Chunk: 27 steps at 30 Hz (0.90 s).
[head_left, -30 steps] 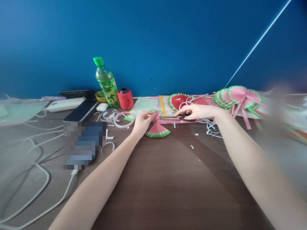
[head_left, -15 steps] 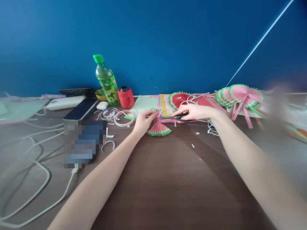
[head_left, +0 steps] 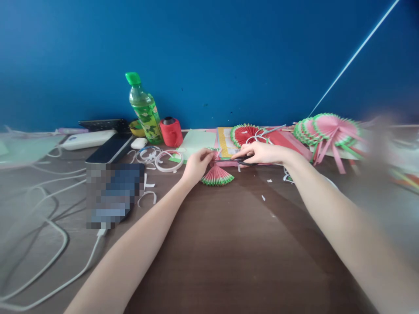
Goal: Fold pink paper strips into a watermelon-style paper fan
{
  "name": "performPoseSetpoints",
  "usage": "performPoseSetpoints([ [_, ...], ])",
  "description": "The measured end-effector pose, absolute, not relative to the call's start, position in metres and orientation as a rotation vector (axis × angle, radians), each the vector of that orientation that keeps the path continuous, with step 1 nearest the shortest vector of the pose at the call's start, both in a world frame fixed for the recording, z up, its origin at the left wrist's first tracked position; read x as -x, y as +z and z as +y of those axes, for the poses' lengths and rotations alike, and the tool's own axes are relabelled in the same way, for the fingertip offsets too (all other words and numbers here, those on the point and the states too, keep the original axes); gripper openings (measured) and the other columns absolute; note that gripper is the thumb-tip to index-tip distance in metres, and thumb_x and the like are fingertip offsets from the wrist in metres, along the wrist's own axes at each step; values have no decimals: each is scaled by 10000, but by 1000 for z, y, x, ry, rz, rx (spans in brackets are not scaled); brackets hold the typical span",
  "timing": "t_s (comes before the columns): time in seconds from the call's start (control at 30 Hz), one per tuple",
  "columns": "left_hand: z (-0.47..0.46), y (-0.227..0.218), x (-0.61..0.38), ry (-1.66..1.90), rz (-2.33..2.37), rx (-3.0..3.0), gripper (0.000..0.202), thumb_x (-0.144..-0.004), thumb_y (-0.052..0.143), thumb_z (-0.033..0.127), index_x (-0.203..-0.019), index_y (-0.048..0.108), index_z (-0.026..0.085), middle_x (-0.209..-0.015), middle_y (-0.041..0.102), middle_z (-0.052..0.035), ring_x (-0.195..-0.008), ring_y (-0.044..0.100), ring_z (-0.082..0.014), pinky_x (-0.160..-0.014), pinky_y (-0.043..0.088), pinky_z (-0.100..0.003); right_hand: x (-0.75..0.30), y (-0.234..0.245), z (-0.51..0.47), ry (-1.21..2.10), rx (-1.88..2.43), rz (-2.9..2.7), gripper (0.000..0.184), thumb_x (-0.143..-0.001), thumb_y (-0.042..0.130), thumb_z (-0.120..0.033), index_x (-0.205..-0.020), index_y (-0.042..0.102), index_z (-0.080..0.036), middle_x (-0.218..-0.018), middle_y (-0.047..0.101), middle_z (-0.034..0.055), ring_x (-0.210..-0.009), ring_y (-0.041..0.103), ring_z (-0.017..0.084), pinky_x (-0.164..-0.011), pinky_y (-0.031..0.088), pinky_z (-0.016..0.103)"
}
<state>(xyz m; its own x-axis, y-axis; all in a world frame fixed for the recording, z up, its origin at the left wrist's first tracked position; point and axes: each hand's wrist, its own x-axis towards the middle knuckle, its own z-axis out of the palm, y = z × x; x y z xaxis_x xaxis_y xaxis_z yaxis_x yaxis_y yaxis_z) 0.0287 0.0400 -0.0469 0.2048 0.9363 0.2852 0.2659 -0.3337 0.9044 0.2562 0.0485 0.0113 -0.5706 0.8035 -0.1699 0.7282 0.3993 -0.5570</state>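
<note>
A pleated paper fan (head_left: 217,175), pink with a green zigzag edge, spreads out below and above its narrow middle. My left hand (head_left: 198,163) pinches it near that middle, with fingers closed. From the right, my right hand (head_left: 257,153) grips dark-handled scissors (head_left: 246,160), its fingers wrapped round the handles. The blades point left and reach the fan's middle beside my left fingertips; whether they touch the paper I cannot tell. Behind my right hand lies a red pleated fan (head_left: 242,134) with a green edge, white cord on top.
Pink pleated fans with ribbons (head_left: 337,126) stand stacked at the right. A green-capped bottle (head_left: 144,111), a red thread spool (head_left: 171,133), tape rolls (head_left: 169,161) and a phone (head_left: 118,194) on a white cable lie left. Paper scraps (head_left: 263,198) dot the brown table.
My right hand and the scissors have shifted slightly left. My left hand keeps its pinch on the fan, and the view has moved a little.
</note>
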Motion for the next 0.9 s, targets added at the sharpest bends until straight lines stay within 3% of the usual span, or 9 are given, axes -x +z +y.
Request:
performPoseSetpoints([
  [0.37,42,-47,-29,1149,1142,-1730,145,-801,466,264,-728,565,187,-702,659,-14,-685,617,-159,-704,454,-278,-254,8,51,790,1372,-2559,361,-729,575,-316,-1072,680,-275,-918,655,31,-809,604,179,-698,454,273],
  [0.9,42,-48,-28,1141,1146,-1742,167,-819,456,289,-737,561,188,-690,662,-10,-713,629,-163,-726,452,-279,-249,4,51,921,1330,-2490,395,-723,585,-342,-1091,670,-227,-924,660,43,-794,620,171,-711,449,278],
])
